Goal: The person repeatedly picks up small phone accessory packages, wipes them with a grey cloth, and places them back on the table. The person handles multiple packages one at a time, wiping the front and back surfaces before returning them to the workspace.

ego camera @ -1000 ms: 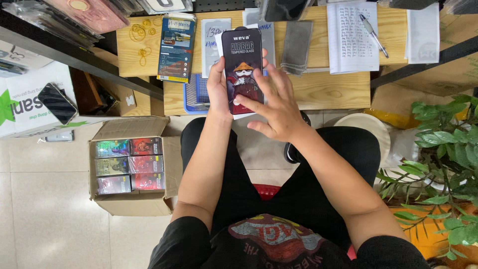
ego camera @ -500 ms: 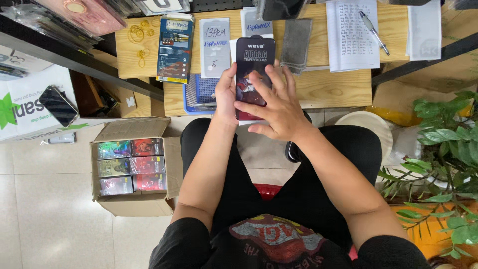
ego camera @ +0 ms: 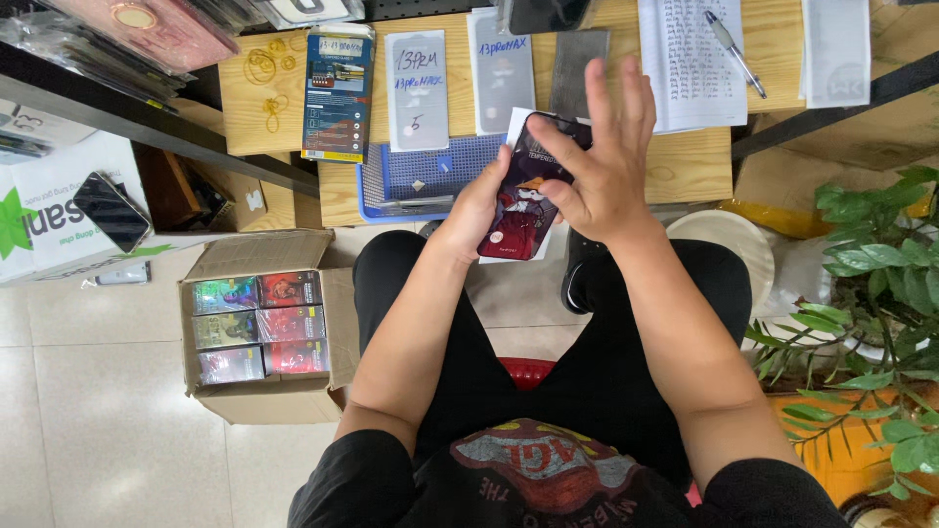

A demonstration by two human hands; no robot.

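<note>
— Well, starting far left: white carton [ego camera: 44, 210] at the frame's left edge, dark phone [ego camera: 112, 211] lying on it. Lower left, open cardboard box [ego camera: 262, 328] on the tiled floor, packed with glossy coloured packets.

— And upper left of the frame?

— Wooden desk [ego camera: 685, 166] across the top; blue printed packet [ego camera: 337, 93] and two grey sleeves with handwriting beside it, then a blue tray [ego camera: 391, 181] at the desk's near edge.

— Now the middle. Where sits the dark printed packet?

— Just right of centre, upper half, over the knees and the desk edge: dark printed packet [ego camera: 523, 200], long axis running from lower left up to upper right, slightly tilted. White sheet peeking out behind it.

— Held how?

— Gripped from its left long edge by the left hand [ego camera: 474, 200], fingers wrapped behind, thumb along the side. Right hand [ego camera: 602, 161] at the packet's upper right end, palm over the top corner, thumb touching the face, the other fingers splayed upward and unclenched, grasping nothing firmly. Both hands touching it; left bearing the weight, by the look of it.

— Further right?

— Handwritten sheet [ego camera: 690, 59] with a pen [ego camera: 731, 49] at upper right; white round bucket [ego camera: 724, 244] under the desk; green plant [ego camera: 871, 323] filling the right edge.
</note>
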